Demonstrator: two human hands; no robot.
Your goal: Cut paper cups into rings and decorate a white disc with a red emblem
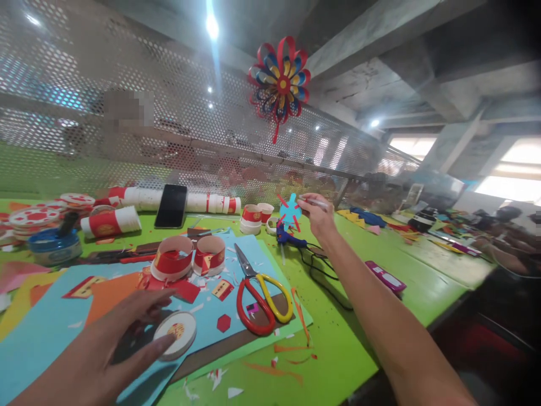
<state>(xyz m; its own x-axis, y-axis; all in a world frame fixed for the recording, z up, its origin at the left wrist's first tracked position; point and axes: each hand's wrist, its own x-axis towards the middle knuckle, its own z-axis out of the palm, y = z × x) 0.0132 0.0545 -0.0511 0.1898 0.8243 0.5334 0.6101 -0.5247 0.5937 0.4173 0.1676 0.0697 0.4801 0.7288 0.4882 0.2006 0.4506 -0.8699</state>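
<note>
My left hand point(105, 344) is at the lower left, fingers stretched and apart. Its thumb lies over a small white disc point(183, 338) with a gold print. In my right hand point(320, 217), reached far forward, the fingers pinch a slim pale pen-like stick point(313, 201); its exact kind is unclear. Just left of that hand is a cyan paper cutout point(289, 210) with red strips, behind a blue glue gun point(291, 237). Scissors point(257, 301) with one red and one yellow handle lie open between my hands. Two red-and-white paper-cup rings point(172, 258) point(209, 256) stand beyond my left hand.
Coloured paper sheets point(46, 310) and scraps cover the green table point(338, 349). Paper cups point(116, 221), a phone point(171, 206) and a blue tub point(54, 246) line the back. A dark cable point(315, 270) and purple case point(385, 276) lie right. A paper flower point(283, 84) hangs on the mesh.
</note>
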